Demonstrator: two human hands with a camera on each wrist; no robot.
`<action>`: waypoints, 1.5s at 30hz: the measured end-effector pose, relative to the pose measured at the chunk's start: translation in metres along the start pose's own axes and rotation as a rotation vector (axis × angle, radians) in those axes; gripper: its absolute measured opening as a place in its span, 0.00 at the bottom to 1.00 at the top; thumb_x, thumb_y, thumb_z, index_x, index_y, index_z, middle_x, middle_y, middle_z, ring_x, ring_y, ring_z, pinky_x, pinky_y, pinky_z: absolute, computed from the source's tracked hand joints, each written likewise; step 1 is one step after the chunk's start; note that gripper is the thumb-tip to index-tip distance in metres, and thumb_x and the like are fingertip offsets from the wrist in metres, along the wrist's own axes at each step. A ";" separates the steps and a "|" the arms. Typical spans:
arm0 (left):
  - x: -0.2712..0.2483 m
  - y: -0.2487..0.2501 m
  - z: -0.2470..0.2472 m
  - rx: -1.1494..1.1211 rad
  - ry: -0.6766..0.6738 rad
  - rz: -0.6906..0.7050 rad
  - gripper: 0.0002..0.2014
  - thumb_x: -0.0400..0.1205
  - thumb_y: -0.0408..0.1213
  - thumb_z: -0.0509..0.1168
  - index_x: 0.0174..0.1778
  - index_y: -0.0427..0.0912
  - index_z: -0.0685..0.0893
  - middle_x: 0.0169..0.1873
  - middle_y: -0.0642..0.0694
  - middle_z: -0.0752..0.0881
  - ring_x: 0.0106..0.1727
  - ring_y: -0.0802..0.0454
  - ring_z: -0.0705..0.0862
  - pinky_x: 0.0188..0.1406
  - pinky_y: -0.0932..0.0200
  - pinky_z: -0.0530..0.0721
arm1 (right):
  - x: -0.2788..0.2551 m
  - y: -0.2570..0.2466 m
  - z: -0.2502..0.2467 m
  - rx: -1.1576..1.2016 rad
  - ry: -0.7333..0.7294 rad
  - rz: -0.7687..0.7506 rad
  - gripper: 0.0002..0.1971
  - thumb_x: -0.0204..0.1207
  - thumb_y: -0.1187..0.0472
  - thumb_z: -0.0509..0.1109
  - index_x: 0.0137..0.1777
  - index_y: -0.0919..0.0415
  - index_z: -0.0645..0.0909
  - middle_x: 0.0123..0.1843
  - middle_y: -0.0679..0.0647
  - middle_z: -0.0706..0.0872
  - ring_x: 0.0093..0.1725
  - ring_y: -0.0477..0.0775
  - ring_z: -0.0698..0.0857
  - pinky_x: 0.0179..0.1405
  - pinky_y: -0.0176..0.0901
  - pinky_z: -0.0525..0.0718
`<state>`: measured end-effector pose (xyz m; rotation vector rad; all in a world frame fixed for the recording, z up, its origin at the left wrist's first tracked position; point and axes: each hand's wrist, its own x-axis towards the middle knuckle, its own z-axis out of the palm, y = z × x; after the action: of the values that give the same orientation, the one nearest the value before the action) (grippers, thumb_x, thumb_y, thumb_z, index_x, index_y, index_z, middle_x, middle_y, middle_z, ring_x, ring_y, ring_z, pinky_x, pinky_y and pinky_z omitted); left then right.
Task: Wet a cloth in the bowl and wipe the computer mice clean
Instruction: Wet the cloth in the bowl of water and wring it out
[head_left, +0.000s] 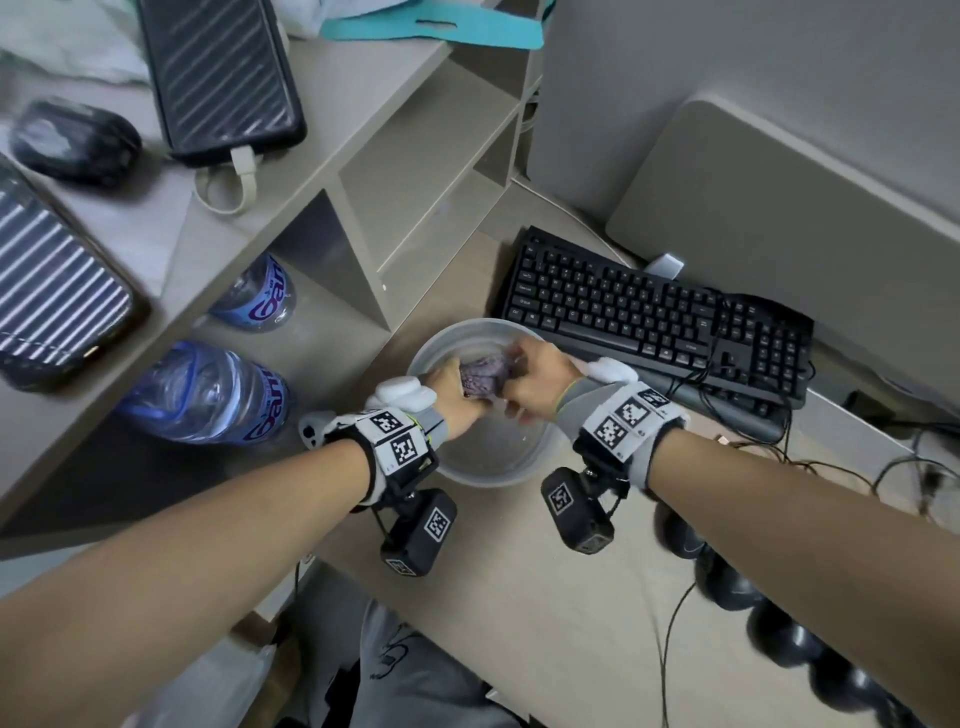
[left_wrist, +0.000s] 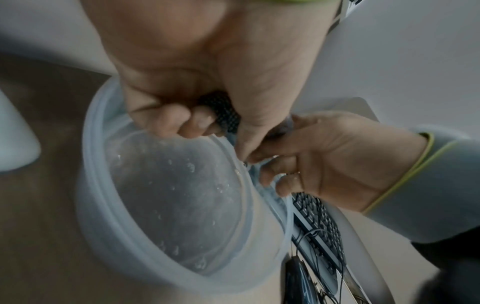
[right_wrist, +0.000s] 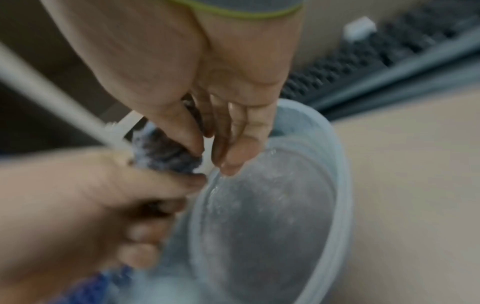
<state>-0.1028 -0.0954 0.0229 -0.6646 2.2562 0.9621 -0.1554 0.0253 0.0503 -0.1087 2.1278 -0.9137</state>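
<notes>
While both hands bunch the purple cloth (head_left: 483, 378) over the translucent plastic bowl (head_left: 498, 467), drips likely fall back inside rather than on the worktop (head_left: 545, 597). The left hand (head_left: 451, 397) has its fingers (left_wrist: 182, 121) curled tight on one end; the right hand (head_left: 540, 382) pinches the other. Dark computer mice (head_left: 727, 577) wait near the right forearm, beside the keyboard (head_left: 649, 306), unwiped.

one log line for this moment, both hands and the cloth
step: wringing cloth | left hand: grips cloth | right hand: grips cloth | where: over bowl, water inside | mice: not yet wiped
</notes>
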 end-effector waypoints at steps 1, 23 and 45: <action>-0.001 0.001 0.002 0.003 -0.003 0.000 0.34 0.73 0.45 0.75 0.73 0.42 0.71 0.63 0.43 0.83 0.63 0.39 0.82 0.64 0.46 0.80 | -0.001 0.001 0.001 0.204 -0.039 0.042 0.15 0.71 0.77 0.63 0.56 0.66 0.71 0.44 0.70 0.83 0.35 0.65 0.84 0.38 0.57 0.87; -0.034 0.039 -0.001 -1.033 -0.054 -0.273 0.25 0.85 0.60 0.56 0.61 0.42 0.83 0.52 0.40 0.89 0.53 0.39 0.88 0.50 0.37 0.87 | -0.033 0.001 -0.003 0.738 -0.073 -0.034 0.09 0.74 0.74 0.65 0.41 0.59 0.78 0.35 0.58 0.83 0.33 0.55 0.83 0.35 0.48 0.85; -0.005 0.049 0.015 -1.138 -0.118 -0.303 0.48 0.66 0.75 0.62 0.67 0.35 0.80 0.59 0.28 0.86 0.56 0.29 0.88 0.57 0.27 0.83 | -0.056 0.020 -0.020 0.178 0.192 -0.234 0.14 0.74 0.55 0.70 0.57 0.60 0.79 0.44 0.50 0.82 0.43 0.48 0.80 0.39 0.34 0.77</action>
<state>-0.1259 -0.0527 0.0413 -1.2984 1.2724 2.0204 -0.1275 0.0719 0.0817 -0.1892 2.2294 -1.2927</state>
